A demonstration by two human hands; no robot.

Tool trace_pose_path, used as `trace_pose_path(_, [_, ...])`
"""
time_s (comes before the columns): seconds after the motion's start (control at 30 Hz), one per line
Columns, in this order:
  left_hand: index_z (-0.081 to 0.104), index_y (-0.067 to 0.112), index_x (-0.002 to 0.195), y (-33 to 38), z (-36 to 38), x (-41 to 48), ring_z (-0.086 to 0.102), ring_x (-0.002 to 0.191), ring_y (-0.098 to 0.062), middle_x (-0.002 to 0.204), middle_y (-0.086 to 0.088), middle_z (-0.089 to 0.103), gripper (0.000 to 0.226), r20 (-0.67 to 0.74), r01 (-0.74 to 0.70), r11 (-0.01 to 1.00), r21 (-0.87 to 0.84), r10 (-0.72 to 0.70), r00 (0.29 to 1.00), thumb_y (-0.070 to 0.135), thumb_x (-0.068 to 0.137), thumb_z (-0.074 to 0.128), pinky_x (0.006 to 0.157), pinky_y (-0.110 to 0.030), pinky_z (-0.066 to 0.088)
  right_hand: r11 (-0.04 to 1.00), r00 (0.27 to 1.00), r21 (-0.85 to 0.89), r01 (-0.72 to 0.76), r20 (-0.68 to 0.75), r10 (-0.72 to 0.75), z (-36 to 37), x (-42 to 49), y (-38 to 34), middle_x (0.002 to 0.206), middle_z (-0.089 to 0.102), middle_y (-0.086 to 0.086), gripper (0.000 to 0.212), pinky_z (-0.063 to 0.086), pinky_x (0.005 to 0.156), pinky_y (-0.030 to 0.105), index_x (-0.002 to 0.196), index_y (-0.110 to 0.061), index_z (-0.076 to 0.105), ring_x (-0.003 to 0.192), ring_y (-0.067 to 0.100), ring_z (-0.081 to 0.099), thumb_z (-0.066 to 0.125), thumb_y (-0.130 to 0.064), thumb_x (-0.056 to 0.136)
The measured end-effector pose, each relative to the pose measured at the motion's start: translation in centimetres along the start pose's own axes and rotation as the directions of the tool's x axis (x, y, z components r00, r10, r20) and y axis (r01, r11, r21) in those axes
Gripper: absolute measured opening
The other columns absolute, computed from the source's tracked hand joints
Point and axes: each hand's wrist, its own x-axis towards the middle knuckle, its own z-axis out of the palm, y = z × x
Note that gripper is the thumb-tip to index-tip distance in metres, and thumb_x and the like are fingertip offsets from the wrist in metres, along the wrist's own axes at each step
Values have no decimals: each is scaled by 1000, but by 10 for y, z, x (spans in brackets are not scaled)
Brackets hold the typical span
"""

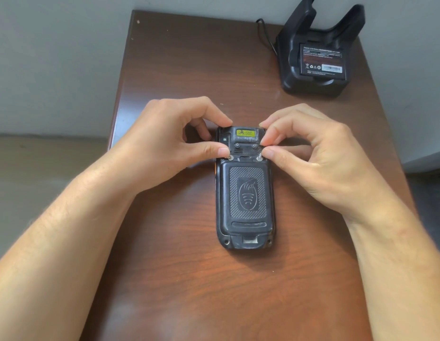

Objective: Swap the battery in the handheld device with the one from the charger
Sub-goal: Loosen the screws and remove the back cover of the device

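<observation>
Handheld device (246, 190) lies face-down mid-surface (179, 279), black, textured battery cover on. Left hand (174, 141) and right hand (310, 153) pinch its two silver latches. Beyond it, charger (319, 52) cradles the spare battery (322, 61).

Matt black plastic handheld device (244, 193) with cross-hatched rubbery back cover (247, 190); two bright metal fasteners (230, 158) just below the fingertips. Semi-glossy wood-grain table (184, 279). Glossy black plastic charger (317, 52), printed-label battery (322, 61).
</observation>
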Motion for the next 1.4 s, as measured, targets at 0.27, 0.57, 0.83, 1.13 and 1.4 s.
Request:
trace_pose_path(0.27, [72, 30, 107, -5, -3, 1, 56, 56, 0, 72, 7, 69, 27, 9, -24, 1000, 3, 24, 1000, 32, 80, 78, 57, -8, 38, 986, 993, -126, -105, -57, 98, 13, 8, -24, 111, 66, -10, 40, 59, 94, 30, 118, -33, 67, 109, 6, 66, 76, -36, 79])
trace_pose_path(0.57, [73, 29, 106, -10, -2, 0, 55, 56, 0, 62, 13, 60, 24, -18, -59, 998, 11, 59, 998, 30, 82, 78, 56, -9, 36, 910, 995, -402, -97, -64, 77, 35, 17, -44, 104, 61, -13, 42, 55, 91, 45, 112, -37, 64, 109, 14, 63, 67, -55, 73])
trace_pose_path(0.83, [72, 34, 105, -12, -2, 0, 54, 56, 1, 61, 10, 60, 24, -24, -72, 997, -4, 72, 997, 34, 82, 77, 56, -10, 35, 899, 998, -435, -56, -25, 50, 27, 18, -45, 104, 65, -16, 43, 56, 87, 45, 113, -37, 67, 104, 10, 65, 67, -53, 73])
trace_pose_path(1.13, [72, 35, 104, -14, -2, 1, 50, 54, -4, 59, 9, 56, 23, -37, -62, 998, -11, 62, 997, 35, 81, 77, 56, -17, 36, 911, 991, -395, -118, -110, 81, 40, 17, -45, 100, 62, -14, 40, 56, 87, 47, 109, -38, 63, 105, 15, 64, 65, -48, 70])
trace_pose_path(1.4, [74, 29, 104, -12, -2, 2, 46, 52, -4, 56, 7, 52, 25, -48, -41, 999, -27, 40, 998, 32, 80, 79, 54, -17, 34, 933, 983, -330, -146, -156, 98, 52, 12, -44, 105, 57, -15, 36, 49, 90, 37, 110, -36, 61, 109, 19, 57, 60, -37, 75])
